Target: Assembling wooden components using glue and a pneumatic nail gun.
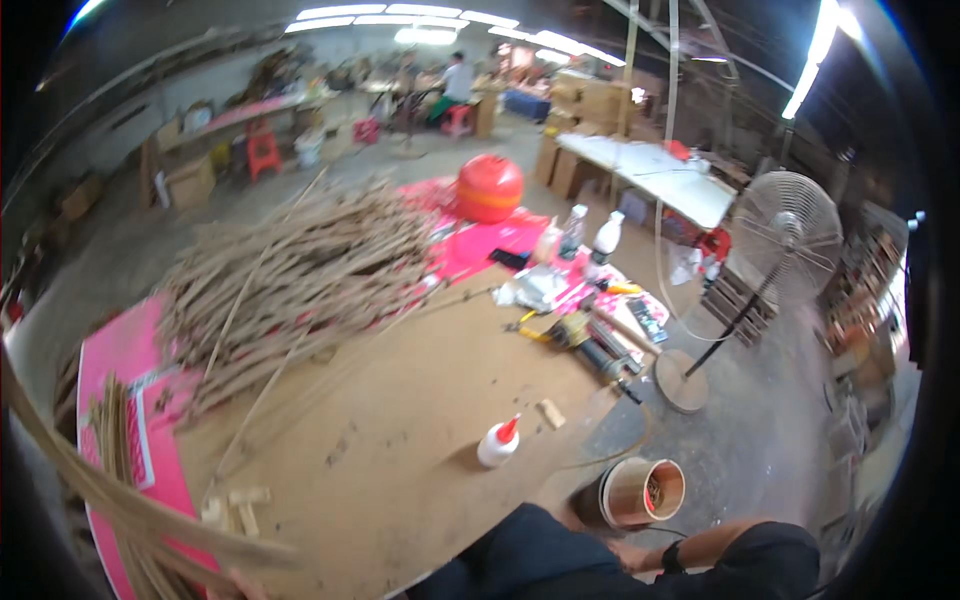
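Note:
At the lower left edge, my left hand (238, 584) shows only as a blurred bit, closed on a long curved wooden strip (130, 505) that sweeps up to the left rim. My right hand (630, 556) is low beside a round container (625, 493); dark cloth covers part of it and its fingers are hidden. A dark band circles that wrist. Small wooden pieces (240, 510) lie on the brown board (390, 440) near my left hand. A white glue bottle (497, 446) with a red nozzle stands on the board, near a small wooden block (550, 413).
A large heap of thin branches (300, 270) covers the table's far left, over pink sheeting (120, 360). To the right lie a power tool (588, 345) and plastic bottles (605, 238). A red ball-shaped object (489, 188) sits behind. A standing fan (786, 238) rises from the floor.

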